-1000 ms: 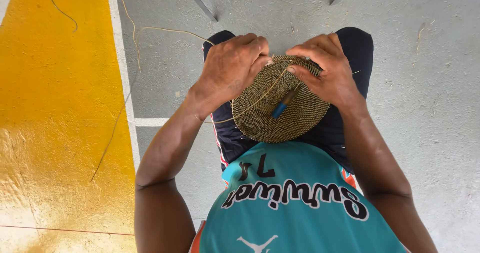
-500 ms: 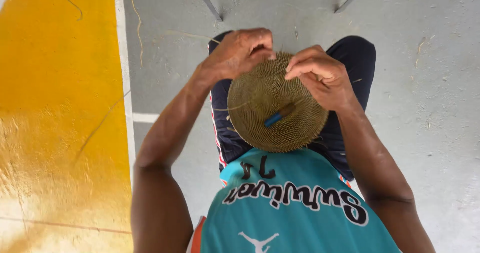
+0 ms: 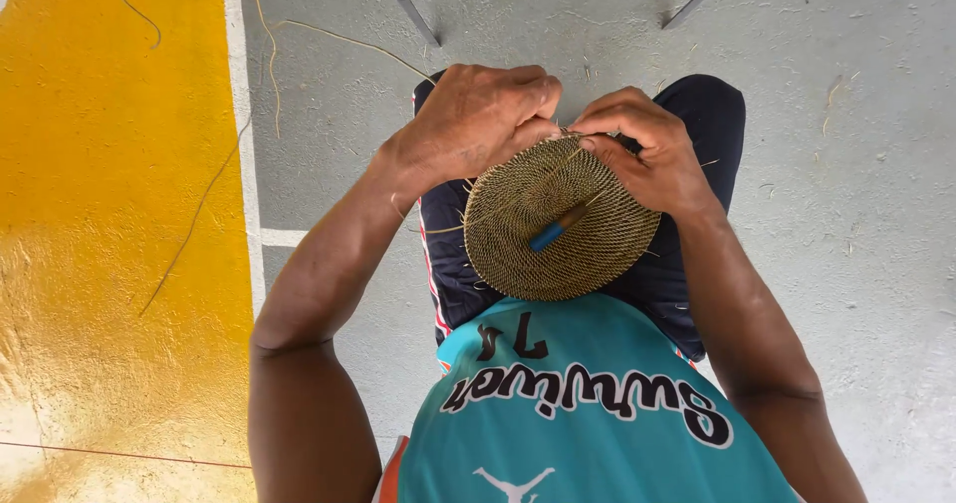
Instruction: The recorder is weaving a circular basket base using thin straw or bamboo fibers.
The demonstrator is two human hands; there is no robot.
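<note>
A round coiled woven disc (image 3: 558,229) of olive-brown fibre rests on my lap, over dark shorts. My left hand (image 3: 478,115) grips its far rim with the fingers curled. My right hand (image 3: 642,149) pinches the same rim just to the right, thumb pressed on the weave, and the two hands almost touch at the top edge. A small tool with a blue handle (image 3: 553,229) lies across the middle of the disc. A thin straw strand (image 3: 438,230) sticks out from the disc's left side.
I sit over a grey concrete floor (image 3: 856,164) with a yellow painted area (image 3: 100,214) and a white line on the left. Long loose fibre strands (image 3: 199,214) trail across the floor. Two thin metal legs (image 3: 403,3) stand at the top.
Both hands have come closer together at the disc's far rim. The disc has shifted slightly and the blue-handled tool stays on it.
</note>
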